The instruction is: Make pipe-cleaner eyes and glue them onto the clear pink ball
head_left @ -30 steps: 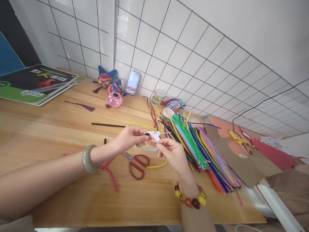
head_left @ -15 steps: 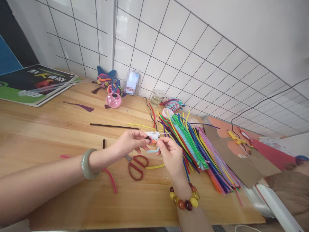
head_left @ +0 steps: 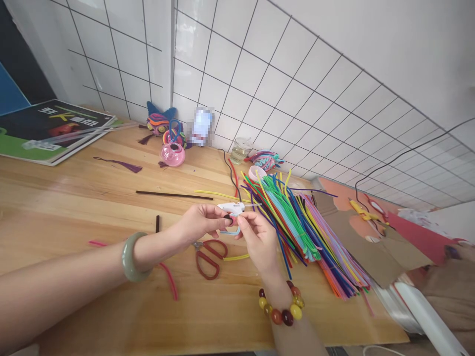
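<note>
My left hand (head_left: 202,221) pinches a small piece with black and pinkish-red parts (head_left: 228,221), too small to make out fully. Closed fingers of my right hand (head_left: 260,240) grip a bent light-blue pipe cleaner (head_left: 230,233), whose free end hangs below the piece. The fingertips of both hands nearly meet, hiding where the two join. Just behind them lies a white glue gun (head_left: 230,206), its nozzle pointing right. Red-handled scissors (head_left: 210,257) rest on the wooden table below my hands.
Bundled colourful pipe cleaners (head_left: 297,227) spread right of my hands. A pink plastic shell (head_left: 172,154), finished striped crafts (head_left: 159,123), a glass jar (head_left: 240,150) and a phone (head_left: 202,126) stand along the tiled wall. A yellow glue gun (head_left: 363,211) lies on cardboard, near another person's sleeve (head_left: 441,291).
My right hand has shifted slightly left, closer to my left fingertips. The light-blue pipe cleaner has moved left with it, under the black and pinkish-red piece.
</note>
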Motion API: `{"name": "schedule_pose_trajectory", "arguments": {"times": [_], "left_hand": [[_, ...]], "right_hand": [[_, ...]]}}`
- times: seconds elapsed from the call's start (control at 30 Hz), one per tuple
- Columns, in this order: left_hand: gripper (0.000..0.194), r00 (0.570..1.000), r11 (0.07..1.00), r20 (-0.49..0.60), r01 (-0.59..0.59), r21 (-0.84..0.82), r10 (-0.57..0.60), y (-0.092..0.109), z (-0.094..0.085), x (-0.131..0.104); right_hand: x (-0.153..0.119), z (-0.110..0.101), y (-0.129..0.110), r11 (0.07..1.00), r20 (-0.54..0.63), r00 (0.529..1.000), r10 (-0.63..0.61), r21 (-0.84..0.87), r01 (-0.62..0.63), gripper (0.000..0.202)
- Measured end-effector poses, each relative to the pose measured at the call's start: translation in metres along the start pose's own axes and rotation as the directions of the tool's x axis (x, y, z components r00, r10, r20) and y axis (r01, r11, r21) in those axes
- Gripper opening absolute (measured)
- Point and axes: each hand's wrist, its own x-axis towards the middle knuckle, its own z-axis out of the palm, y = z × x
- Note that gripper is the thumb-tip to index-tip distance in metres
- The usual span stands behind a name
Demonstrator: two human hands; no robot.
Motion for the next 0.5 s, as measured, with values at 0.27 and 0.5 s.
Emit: {"name": "schedule_pose_trajectory", "arguments": {"times": [0.27,0.5], "left_hand": [[0.020,1.000,1.000,0.005,0.004,0.025,-0.004,-0.0001,0.0009,-0.0004],[0.019,1.000,1.000,0.008,0.002,0.016,-0.002,-0.0001,0.0006,-0.0011]], "right_hand": [[-0.0001,-0.0003,0.0023,1.000,0.007,1.000,0.020,0.014,-0.020,0.015],[0.0008,-0.0002,0.0029,1.000,0.006,1.000,0.008,-0.005,-0.008,0.014]]}}
